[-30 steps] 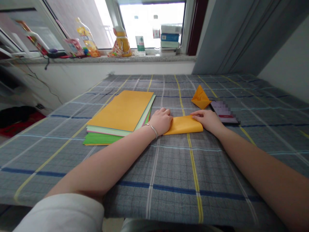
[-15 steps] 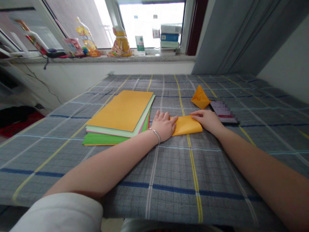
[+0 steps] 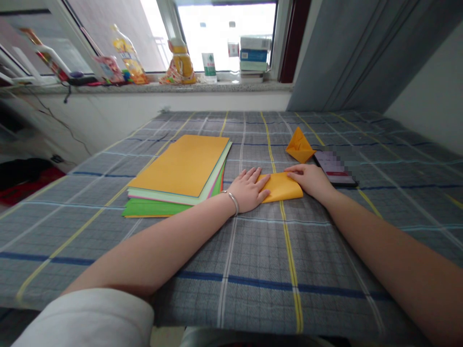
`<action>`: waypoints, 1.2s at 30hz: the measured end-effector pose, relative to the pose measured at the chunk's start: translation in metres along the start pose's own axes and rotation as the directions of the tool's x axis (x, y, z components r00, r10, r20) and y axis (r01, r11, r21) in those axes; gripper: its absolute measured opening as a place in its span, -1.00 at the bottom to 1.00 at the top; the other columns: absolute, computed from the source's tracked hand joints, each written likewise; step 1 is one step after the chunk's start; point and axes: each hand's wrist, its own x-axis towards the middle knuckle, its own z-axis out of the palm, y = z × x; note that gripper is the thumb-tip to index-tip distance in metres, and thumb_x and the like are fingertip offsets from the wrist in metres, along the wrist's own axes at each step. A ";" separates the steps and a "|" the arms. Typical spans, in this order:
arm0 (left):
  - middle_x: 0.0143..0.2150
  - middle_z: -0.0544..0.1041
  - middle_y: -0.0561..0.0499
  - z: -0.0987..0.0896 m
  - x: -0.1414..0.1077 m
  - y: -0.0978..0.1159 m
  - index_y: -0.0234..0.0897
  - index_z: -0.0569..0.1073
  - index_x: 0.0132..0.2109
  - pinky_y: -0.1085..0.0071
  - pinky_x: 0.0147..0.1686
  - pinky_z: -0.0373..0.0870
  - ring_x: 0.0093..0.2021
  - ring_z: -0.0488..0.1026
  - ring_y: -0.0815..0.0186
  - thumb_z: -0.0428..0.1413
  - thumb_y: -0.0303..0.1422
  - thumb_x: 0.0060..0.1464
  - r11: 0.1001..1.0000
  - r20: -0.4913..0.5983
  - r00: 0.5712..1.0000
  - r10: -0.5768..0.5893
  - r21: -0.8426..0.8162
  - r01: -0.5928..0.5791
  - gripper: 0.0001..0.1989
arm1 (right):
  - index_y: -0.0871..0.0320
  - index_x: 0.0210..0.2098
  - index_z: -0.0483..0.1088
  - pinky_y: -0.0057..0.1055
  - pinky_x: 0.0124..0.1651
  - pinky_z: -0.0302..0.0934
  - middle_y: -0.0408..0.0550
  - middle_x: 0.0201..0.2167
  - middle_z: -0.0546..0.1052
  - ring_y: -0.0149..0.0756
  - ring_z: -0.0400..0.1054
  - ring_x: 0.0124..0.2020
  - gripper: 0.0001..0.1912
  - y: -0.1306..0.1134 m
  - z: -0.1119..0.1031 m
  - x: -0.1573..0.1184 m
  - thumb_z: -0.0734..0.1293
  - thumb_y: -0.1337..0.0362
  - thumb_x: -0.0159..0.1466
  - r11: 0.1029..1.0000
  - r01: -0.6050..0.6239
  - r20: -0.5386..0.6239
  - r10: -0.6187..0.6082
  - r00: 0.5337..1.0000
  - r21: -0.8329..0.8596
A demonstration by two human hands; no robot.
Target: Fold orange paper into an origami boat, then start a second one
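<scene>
A folded sheet of orange paper [image 3: 282, 187] lies on the checked tablecloth between my hands. My left hand [image 3: 249, 189] rests flat on its left end, fingers spread, covering that part; a silver bracelet circles the wrist. At the far right corner, my right hand [image 3: 310, 178] pinches the paper's edge between thumb and fingers. Just beyond that hand stands a folded orange paper shape [image 3: 300, 146] with a pointed peak, like a small boat. To the left of my left hand is a stack of coloured paper [image 3: 181, 166], orange on top, with pale green and green sheets below.
A phone [image 3: 335, 168] lies right of the paper boat, its screen partly blurred out. The grey checked tablecloth [image 3: 260, 250] covers the table. On the windowsill [image 3: 152, 87] stand bottles, a box [image 3: 254, 55] and a tube. A grey curtain [image 3: 347, 58] hangs at the right.
My left hand has shifted slightly right along the folded paper, its fingers now straighter and more spread. My right hand keeps its pinch at the same corner.
</scene>
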 end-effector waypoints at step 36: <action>0.45 -0.10 -0.23 -0.005 0.005 -0.004 -0.44 -0.06 0.42 0.15 0.37 -0.21 0.46 -0.20 0.10 -0.23 0.14 0.24 0.993 0.081 0.991 0.106 -0.056 -0.101 -0.14 | 0.11 -0.28 0.44 -0.44 -0.40 0.11 -0.18 -0.46 0.44 -0.38 0.25 -0.45 -0.83 -0.034 0.000 -0.015 0.34 0.19 0.16 0.946 0.302 0.518 -0.317 0.795 0.116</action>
